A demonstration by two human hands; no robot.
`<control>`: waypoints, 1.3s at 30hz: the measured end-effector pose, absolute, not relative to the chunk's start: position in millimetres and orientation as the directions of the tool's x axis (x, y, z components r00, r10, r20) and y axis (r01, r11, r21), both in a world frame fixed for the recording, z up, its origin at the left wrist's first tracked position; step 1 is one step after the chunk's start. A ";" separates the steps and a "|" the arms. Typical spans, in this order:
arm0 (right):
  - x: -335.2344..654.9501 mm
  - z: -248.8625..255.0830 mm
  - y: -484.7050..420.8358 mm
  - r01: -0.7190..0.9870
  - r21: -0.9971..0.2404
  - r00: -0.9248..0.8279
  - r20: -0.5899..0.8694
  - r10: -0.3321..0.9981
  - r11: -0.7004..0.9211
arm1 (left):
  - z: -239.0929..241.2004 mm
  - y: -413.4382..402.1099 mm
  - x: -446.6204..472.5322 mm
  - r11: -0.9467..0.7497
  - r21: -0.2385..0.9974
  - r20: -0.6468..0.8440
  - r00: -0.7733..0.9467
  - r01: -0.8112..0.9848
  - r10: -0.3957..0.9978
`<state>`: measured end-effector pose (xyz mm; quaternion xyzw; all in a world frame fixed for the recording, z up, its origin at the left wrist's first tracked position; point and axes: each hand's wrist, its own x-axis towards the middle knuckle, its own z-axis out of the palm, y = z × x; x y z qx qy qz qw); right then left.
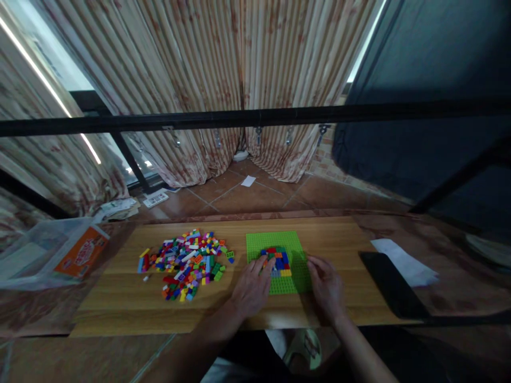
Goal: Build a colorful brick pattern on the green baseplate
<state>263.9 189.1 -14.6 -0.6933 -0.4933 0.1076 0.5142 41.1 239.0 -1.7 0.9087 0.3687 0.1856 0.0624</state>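
A bright green studded baseplate [297, 244] lies on the wooden board. Near its middle stands a low, roughly square block of building bricks [285, 263] in blue, red, orange, yellow and green. My left hand [252, 286] reaches over the plate's left side, its bent fingers closed on the left part of this brick block and hiding some of it. At the plate's right edge is my right hand [326, 284], with thumb and fingers pinched together on the rim. Left of the plate spreads a loose pile of mixed building bricks [191, 260].
The wooden board [120, 298] carries a black flat device [393, 284] at the right, beside white paper [403, 260]. A clear plastic box [35, 255] with an orange label stands at the left. A dark horizontal bar [223, 118] crosses beyond the board, before curtains [199, 64].
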 end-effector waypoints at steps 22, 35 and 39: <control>300.9 -48.4 187.3 0.890 -0.455 0.277 0.493 0.825 -0.027 | 6.7 206.2 -74.9 -0.387 0.370 0.534 0.147 0.845 0.832; 302.7 -48.0 186.1 0.905 -0.424 0.261 0.486 0.834 -0.036 | 17.2 223.6 -152.5 -0.100 0.548 0.464 -0.202 0.830 0.862; 302.3 -47.9 185.9 0.903 -0.425 0.275 0.481 0.832 -0.053 | 19.2 244.5 -153.6 -0.079 0.471 0.461 -0.169 0.878 0.871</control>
